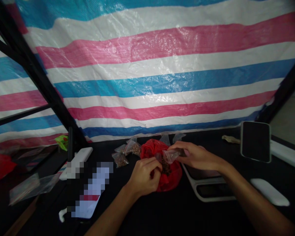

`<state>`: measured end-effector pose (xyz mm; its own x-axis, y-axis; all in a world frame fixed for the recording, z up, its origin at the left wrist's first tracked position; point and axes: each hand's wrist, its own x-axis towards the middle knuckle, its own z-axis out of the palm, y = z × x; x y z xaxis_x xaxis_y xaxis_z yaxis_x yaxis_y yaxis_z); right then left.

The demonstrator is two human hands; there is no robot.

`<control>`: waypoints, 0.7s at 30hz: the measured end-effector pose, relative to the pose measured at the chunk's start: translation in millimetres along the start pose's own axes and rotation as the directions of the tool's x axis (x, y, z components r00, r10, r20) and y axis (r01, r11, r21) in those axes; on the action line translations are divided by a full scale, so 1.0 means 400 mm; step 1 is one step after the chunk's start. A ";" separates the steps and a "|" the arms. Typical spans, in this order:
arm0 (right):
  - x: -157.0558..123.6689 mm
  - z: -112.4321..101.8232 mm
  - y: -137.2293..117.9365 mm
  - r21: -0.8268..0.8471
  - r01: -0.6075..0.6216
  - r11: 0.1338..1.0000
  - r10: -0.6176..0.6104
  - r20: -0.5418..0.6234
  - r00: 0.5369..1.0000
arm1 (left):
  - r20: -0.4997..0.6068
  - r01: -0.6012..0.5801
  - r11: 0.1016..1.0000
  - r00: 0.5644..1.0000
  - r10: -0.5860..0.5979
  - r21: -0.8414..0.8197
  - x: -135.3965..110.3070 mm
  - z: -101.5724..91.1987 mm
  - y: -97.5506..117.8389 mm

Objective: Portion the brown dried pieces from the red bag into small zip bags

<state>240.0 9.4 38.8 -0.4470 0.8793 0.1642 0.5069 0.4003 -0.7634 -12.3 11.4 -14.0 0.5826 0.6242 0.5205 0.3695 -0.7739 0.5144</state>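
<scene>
A red plastic bag [172, 182] lies open on the black table, with small brown pieces [166, 167] inside it. Above its right side, my right hand [196, 155] grips a small clear plastic bag [170, 155], its mouth tilted toward the left. My left hand [145, 175] is at the left edge of the red bag, fingers curled and pinched together; what they hold is hidden. Just behind and left of the red bag are small clear bags [133, 147] filled with brown pieces. A kitchen scale [199, 193] sits partly under my right forearm.
More clear bags [165, 139] lie behind the red bag. To the left are a phone [93, 196], a white box [78, 160] and flat clear bags [36, 186]. On the right stand a dark-screened device [255, 141] and a white oblong object [269, 192]. A striped tarp [162, 85] hangs behind.
</scene>
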 end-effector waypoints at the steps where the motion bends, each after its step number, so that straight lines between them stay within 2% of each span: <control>1: 0.006 0.008 -0.001 0.021 0.015 1.000 -0.014 -0.037 0.999 | -0.010 0.042 0.999 0.999 -0.042 -0.015 0.001 0.001 0.003; 5: 0.034 0.065 -0.008 0.066 0.086 0.994 -0.071 -0.209 0.975 | -0.136 0.242 0.963 0.957 -0.256 -0.116 0.007 0.015 0.002; 8: 0.043 0.125 -0.020 0.014 0.124 0.992 -0.116 -0.261 0.958 | -0.219 0.254 0.939 0.927 -0.305 -0.230 0.012 0.026 -0.018; 11: 0.036 0.165 -0.034 -0.096 0.164 0.982 -0.182 -0.210 0.961 | -0.306 0.238 0.920 0.891 -0.334 -0.310 0.018 0.023 -0.035; 15: 0.028 0.168 -0.032 -0.271 0.180 0.946 -0.224 -0.140 0.965 | -0.439 0.301 0.901 0.795 -0.418 -0.312 0.023 0.000 -0.034; 18: 0.034 0.154 -0.015 -0.403 0.232 0.885 -0.267 -0.031 0.963 | -0.472 0.437 0.878 0.744 -0.474 -0.194 0.021 -0.016 -0.020; 21: 0.041 0.143 0.002 -0.480 0.219 0.849 -0.241 0.016 0.970 | -0.414 0.606 0.796 0.728 -0.546 0.016 0.016 -0.016 -0.005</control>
<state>190.8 9.1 5.2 -0.5681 0.7524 0.3334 0.6863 0.6567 -0.3127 -14.0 17.5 -7.1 -0.0769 0.9218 0.3801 0.6583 -0.2394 0.7137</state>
